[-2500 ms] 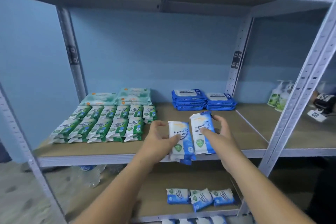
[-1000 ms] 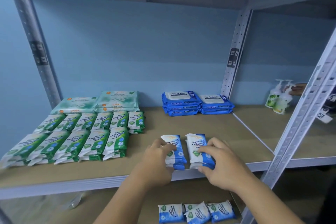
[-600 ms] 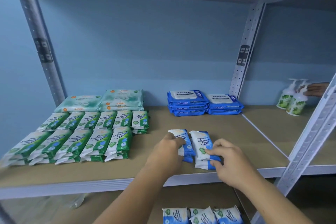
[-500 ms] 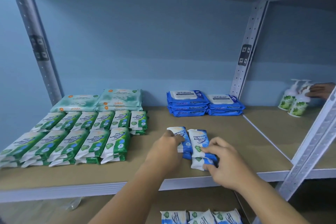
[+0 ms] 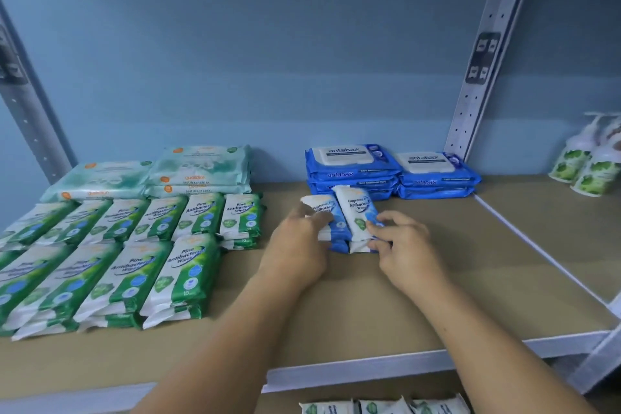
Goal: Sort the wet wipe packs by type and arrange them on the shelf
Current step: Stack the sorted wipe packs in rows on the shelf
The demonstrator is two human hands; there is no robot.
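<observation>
Just right of centre frame, on the shelf [image 5: 437, 279], two short stacks of small blue packs [image 5: 351, 212] lie side by side and touching, close in front of the large blue packs [image 5: 353, 168] at the back wall. The left hand [image 5: 295, 245] curls round the outer side of the left stack, with fingers laid over its top. The right hand [image 5: 406, 245] pinches the near end of the right stack with its fingertips.

These look like soft film pouches: light, squashy and probably slick, so stacked ones are likely to slide over each other. Squeezing a whole stack by its long sides should hold better than tugging the crimped end seals.

Bare board lies to the right of the stacks as far as the seam between bays, and forward to the front lip [image 5: 369, 368]. At left frame the green packs [image 5: 181, 265] sit apart across a bare strip. An upright post [image 5: 484, 54] stands at the back, upper right.
</observation>
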